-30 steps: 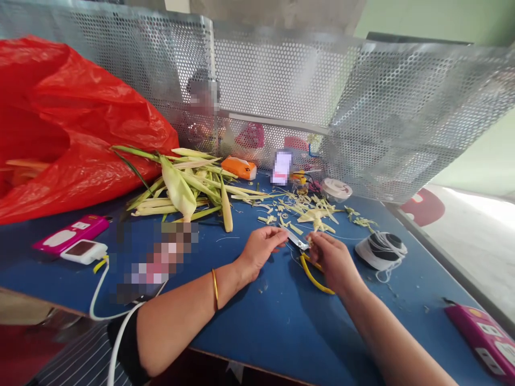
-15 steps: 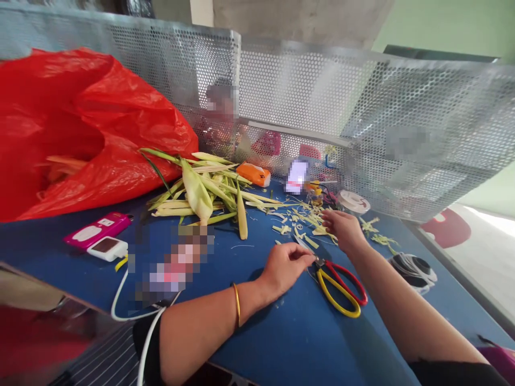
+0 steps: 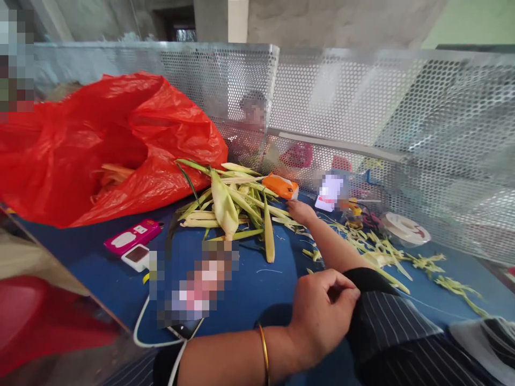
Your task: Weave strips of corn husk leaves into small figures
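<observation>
Nearby, the left hand (image 3: 324, 313), with a gold bangle (image 3: 264, 354) on its wrist, has thumb and forefinger together in front of the right sleeve (image 3: 392, 321); nothing shows between them. Farther off, the heap of corn husks (image 3: 241, 201) lies on the blue tabletop (image 3: 249, 292), and the right hand (image 3: 301, 212) is at its right edge; I cannot tell whether those fingers grip a strip. The leaves should be light, smooth and bendy, probably splitting lengthwise, so the thicker base end looks the surer hold. Just beyond sits an orange tissue packet (image 3: 277, 186).
</observation>
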Tool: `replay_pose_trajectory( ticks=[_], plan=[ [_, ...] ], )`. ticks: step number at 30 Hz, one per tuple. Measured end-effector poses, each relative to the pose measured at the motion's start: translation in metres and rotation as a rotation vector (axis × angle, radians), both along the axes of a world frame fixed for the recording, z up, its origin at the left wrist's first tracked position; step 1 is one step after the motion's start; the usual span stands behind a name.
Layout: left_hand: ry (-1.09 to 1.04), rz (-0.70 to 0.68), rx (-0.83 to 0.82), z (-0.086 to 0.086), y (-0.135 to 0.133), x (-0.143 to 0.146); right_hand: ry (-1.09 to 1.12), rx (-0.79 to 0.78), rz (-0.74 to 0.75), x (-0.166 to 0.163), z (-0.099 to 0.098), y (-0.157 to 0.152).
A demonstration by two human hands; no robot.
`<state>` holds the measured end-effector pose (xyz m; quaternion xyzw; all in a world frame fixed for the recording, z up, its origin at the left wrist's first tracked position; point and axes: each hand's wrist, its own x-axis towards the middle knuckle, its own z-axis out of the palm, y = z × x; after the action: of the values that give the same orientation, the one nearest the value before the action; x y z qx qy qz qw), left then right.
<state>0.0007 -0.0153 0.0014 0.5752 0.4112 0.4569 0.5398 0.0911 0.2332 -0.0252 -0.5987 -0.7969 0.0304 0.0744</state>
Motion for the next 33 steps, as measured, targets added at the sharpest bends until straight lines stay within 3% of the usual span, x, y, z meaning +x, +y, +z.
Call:
replay_pose_trajectory(
  ticks=[6,15,19,22,24,28,33],
  plan=[
    [-0.008,-0.034,-0.064,0.000,0.001,0.000,-0.108,-0.041,-0.032,0.027,-0.005,-0.011],
    [0.045,-0.082,-0.035,-0.009,0.003,0.002,-0.238,0.019,-0.213,0.119,-0.004,-0.101],
    [0.081,-0.113,-0.027,-0.010,0.003,0.003,-0.231,0.138,-0.330,0.146,0.007,-0.137],
    [0.093,-0.147,-0.014,-0.012,0.001,0.004,-0.210,0.243,-0.381,0.142,0.018,-0.152],
    [0.115,-0.163,0.002,-0.013,0.000,0.004,-0.198,0.276,-0.339,0.127,0.022,-0.153],
    [0.176,-0.166,0.048,-0.013,0.002,0.004,-0.195,0.258,-0.188,0.085,0.016,-0.134],
    [0.228,-0.118,0.113,-0.011,0.010,0.000,-0.194,0.249,-0.148,0.054,0.004,-0.108]
  ],
)
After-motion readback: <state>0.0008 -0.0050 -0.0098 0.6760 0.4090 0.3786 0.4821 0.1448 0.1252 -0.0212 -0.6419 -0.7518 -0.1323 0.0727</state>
